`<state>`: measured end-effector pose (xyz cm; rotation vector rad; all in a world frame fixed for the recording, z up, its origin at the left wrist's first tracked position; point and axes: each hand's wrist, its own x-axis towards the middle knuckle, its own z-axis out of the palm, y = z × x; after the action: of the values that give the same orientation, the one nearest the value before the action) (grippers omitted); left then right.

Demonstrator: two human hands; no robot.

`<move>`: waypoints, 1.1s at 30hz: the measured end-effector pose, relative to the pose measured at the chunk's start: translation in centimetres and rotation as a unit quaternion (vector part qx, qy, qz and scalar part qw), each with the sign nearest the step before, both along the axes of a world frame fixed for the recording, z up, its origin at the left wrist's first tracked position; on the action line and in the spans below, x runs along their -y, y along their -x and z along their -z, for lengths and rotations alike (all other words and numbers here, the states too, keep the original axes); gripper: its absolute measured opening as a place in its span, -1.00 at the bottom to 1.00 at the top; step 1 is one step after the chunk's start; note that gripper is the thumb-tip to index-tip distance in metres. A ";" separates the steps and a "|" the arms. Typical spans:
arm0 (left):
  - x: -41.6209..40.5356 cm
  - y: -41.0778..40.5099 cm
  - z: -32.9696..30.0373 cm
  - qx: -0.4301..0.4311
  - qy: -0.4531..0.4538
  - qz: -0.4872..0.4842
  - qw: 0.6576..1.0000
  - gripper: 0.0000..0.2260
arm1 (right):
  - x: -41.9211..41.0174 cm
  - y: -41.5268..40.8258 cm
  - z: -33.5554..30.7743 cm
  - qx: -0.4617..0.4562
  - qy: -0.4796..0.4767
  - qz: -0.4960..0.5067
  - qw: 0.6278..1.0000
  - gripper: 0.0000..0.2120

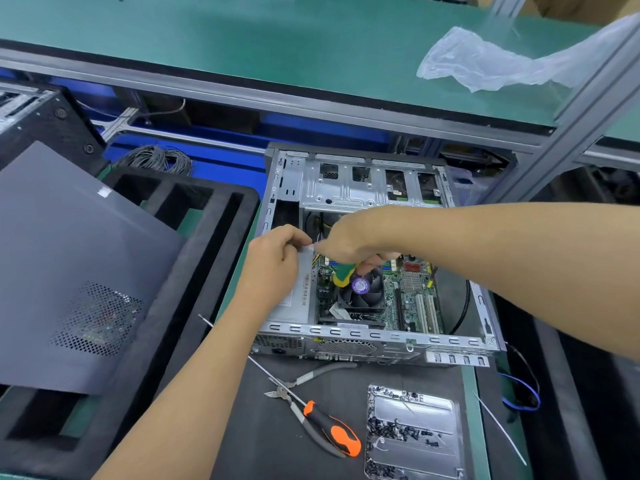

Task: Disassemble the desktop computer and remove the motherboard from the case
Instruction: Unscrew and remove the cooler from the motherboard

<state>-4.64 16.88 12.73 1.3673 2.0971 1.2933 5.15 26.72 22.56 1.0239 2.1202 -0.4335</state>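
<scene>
Hands meet over the open computer case (377,337), which lies on its side on the counter (346,455) with its cover off. The left hand (273,261) is curled at the top edge of the silver power supply (301,299), its fingertips pinching something small and pale there; what it is cannot be told. The right hand (349,240) reaches in from the right and grips a screwdriver with a green and yellow handle (343,275), the handle pointing down over the cooling fan (363,292). The motherboard (412,296) sits inside the case, green, with white slots visible to the right of the fan. At the far end of the case is the bare metal drive cage (374,188).

Near the front of the counter lie a long screwdriver with an orange and black handle (332,427) and grey-handled pliers (311,379), crossing each other. Just right of them a clear tray (415,434) holds many small dark screws. The grey side panel (76,268) rests on black foam (194,271) to the left. A crumpled plastic bag (485,60) lies on the green shelf (242,39) behind.
</scene>
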 end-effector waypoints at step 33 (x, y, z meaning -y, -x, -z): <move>0.1 -0.1 -0.3 -0.004 -0.002 0.001 1.000 -0.67 | -0.2 -0.4 -0.8 0.008 -0.053 -0.140 0.989 -0.56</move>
<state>-4.53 16.81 13.00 1.3777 2.0996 1.2952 5.52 26.87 23.33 0.7676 2.2495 -0.1769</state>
